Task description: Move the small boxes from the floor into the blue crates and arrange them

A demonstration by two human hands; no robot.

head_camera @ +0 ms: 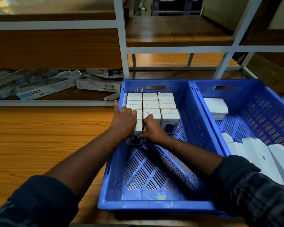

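Note:
Several small white boxes (151,104) with red logos stand in tidy rows at the far end of the left blue crate (154,205). One more white box (138,126) stands at the front left of the rows. My left hand (124,120) grips it from the left and top. My right hand (152,130) pinches it from the right side. The near half of this crate's perforated floor is bare. The right blue crate (259,99) holds a flat white box (216,108) and several long white cartons (259,158).
The crates sit on a wooden surface (39,136). A white metal rack (123,46) with wooden shelves rises behind them. Long cartons marked Viva (44,89) and Choice (98,86) lie jumbled on the low shelf to the left.

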